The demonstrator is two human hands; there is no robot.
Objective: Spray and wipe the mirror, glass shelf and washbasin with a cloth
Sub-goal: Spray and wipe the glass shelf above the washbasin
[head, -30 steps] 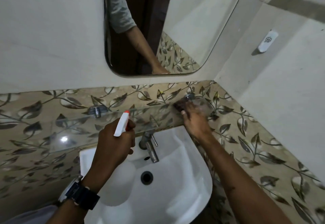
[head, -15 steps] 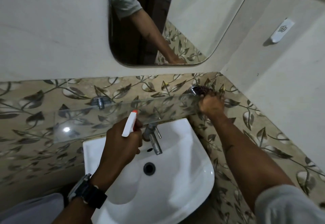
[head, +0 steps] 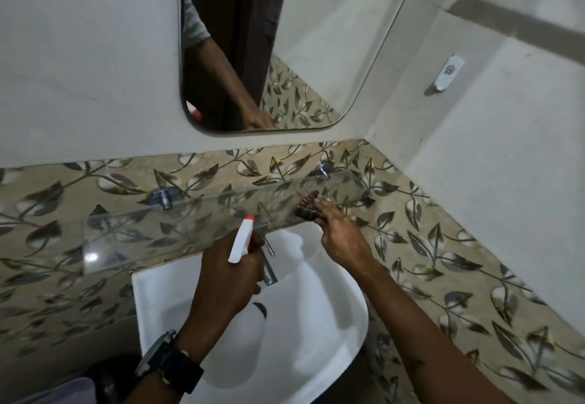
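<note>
A clear glass shelf runs along the leaf-patterned wall above the white washbasin. My right hand presses a dark brown cloth onto the right part of the shelf, fingers laid over it. My left hand grips a spray bottle over the basin; its white trigger head with an orange nozzle points up and away. The bottle's body is hidden by my hand. The mirror hangs above and reflects my arm.
A metal tap stands at the back of the basin, partly behind my left hand. Two metal brackets hold the shelf. A small white wall fitting sits on the right wall. The corner lies close on the right.
My right hand has slid the cloth leftward along the shelf, away from the right bracket in the corner. My left hand with the spray bottle has stayed over the basin.
</note>
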